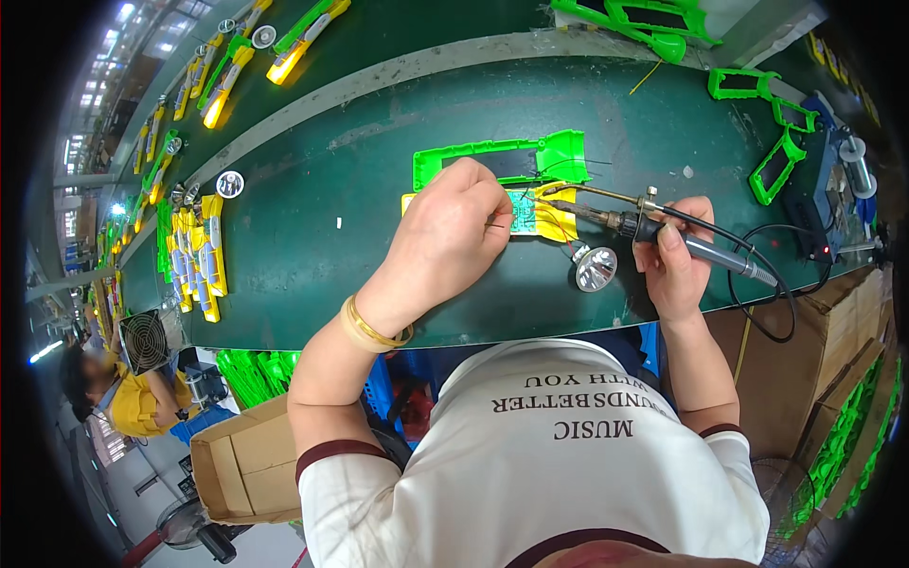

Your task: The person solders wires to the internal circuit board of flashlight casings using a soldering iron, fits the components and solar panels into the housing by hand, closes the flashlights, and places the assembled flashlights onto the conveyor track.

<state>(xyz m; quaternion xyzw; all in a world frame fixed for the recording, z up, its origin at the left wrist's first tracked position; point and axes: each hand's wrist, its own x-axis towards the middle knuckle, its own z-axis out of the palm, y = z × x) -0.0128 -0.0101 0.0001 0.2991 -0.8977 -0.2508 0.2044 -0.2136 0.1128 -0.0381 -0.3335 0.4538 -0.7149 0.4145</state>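
Our left hand (454, 222) pinches a thin wire at the small circuit board (524, 212) in the yellow casing (554, 222) on the green belt (312, 227); our right hand (677, 260) grips the soldering iron (653, 227). The risk – its tip sits near our fingers (and plastic) – a slip burns or melts.

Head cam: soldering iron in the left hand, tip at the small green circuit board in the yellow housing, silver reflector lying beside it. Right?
Not quite: the soldering iron is in the right hand, not the left, as the head view shows. The left hand rests on the yellow housing. Tip at the green circuit board and silver reflector beside it are correct.
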